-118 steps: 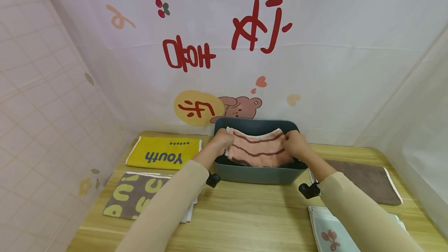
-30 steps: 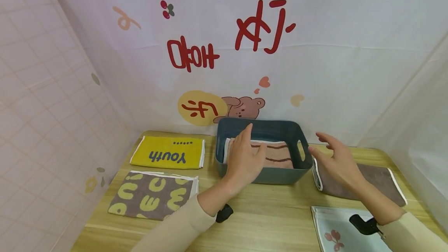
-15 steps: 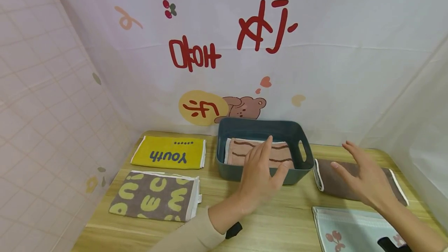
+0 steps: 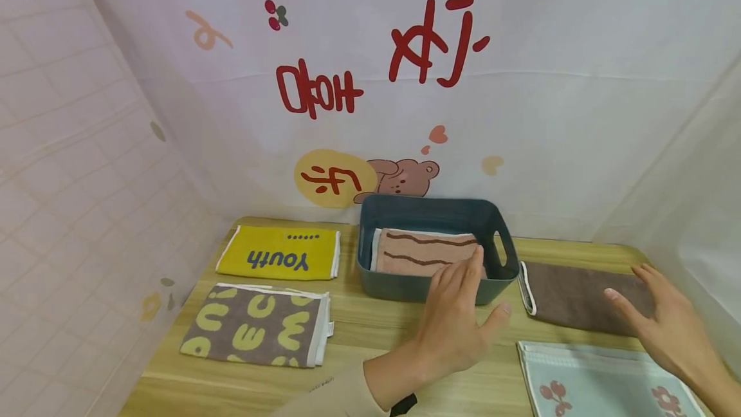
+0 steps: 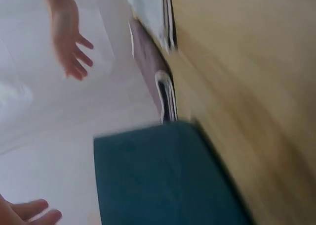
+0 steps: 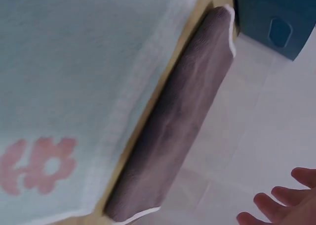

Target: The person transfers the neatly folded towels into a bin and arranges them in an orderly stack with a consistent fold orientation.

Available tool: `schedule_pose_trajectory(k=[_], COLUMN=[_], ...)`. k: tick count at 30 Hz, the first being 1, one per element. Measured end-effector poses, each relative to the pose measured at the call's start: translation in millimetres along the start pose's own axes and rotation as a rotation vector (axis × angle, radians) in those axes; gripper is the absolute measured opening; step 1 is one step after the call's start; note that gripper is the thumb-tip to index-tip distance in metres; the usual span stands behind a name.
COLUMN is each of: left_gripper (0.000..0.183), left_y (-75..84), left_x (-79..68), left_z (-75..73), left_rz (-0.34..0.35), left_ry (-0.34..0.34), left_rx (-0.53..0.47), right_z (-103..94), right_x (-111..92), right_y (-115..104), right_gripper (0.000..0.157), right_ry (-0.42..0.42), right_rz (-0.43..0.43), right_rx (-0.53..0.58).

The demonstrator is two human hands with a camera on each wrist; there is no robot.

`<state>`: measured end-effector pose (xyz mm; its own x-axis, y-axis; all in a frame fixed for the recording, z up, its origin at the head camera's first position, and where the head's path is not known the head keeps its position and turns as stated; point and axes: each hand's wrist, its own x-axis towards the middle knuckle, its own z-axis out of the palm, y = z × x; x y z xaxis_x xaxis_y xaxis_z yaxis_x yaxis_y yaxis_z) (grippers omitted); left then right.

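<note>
A pink towel (image 4: 413,253) with dark wavy stripes lies folded inside the dark teal bin (image 4: 393,287) at the back of the table. My left hand (image 4: 454,324) hovers in front of the bin with fingers extended, its fingertips overlapping the bin's front rim in the head view. At the right, my right hand (image 4: 674,320) is held over the end of a folded brown towel (image 4: 585,295), thumb and fingers spread and holding nothing. A pale blue towel (image 4: 608,375) printed with cherries and a flower lies nearer the front, just below that hand.
A yellow towel (image 4: 278,251) lettered "Youth" is folded at the back left. In front of it is a grey-brown towel (image 4: 249,324) with yellow-green letters. White printed cloth (image 4: 550,114) hangs behind the wooden table (image 4: 359,372), and more closes off both sides.
Earlier both hands gripped the pink towel's sides in the bin; it now lies flat there, released. Both hands have since moved rightward and toward the front, fingers extended.
</note>
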<state>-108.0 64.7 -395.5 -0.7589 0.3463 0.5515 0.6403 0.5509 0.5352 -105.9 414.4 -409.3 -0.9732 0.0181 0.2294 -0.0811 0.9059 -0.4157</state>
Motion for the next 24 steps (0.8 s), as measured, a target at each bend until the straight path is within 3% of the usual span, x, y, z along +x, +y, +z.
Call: schedule_pose_trajectory(k=[6,11,14,16,19,24], left_gripper=[0.066,0.057,0.055,0.055,0.057,0.062], left_y=[15.6,25.2,29.4,32.4,36.6,42.2], left_x=[-9.9,-20.6,-29.6,-34.7,-37.8,-34.6], left_z=[7.2,22.7,33.4,39.6,46.1,54.4], left_rz=[-0.054,-0.102,-0.101,-0.129,-0.231,-0.501], left_ry=[0.004,0.002,-0.039,-0.11,-0.24,-0.395], left_rx=[-0.082,-0.171,-0.175,-0.204,-0.29,-0.438], right_z=[-3.4,-7.9,-9.0,-8.2,-4.1,4.5], right_x=[-11.6,-18.1,-22.1,-24.9,-30.0,-36.7], right_y=[28.7,51.7,63.1,69.2,77.1,86.8], right_gripper=[0.085,0.088,0.093,0.097,0.1,0.099], right_ry=[-0.103,-0.191,-0.272,-0.32,-0.36,-0.341], right_rz=[0.136,0.245,0.325,0.383,0.45,0.545], right_rx=[-0.048,-0.064,-0.058,-0.054,-0.07,-0.08])
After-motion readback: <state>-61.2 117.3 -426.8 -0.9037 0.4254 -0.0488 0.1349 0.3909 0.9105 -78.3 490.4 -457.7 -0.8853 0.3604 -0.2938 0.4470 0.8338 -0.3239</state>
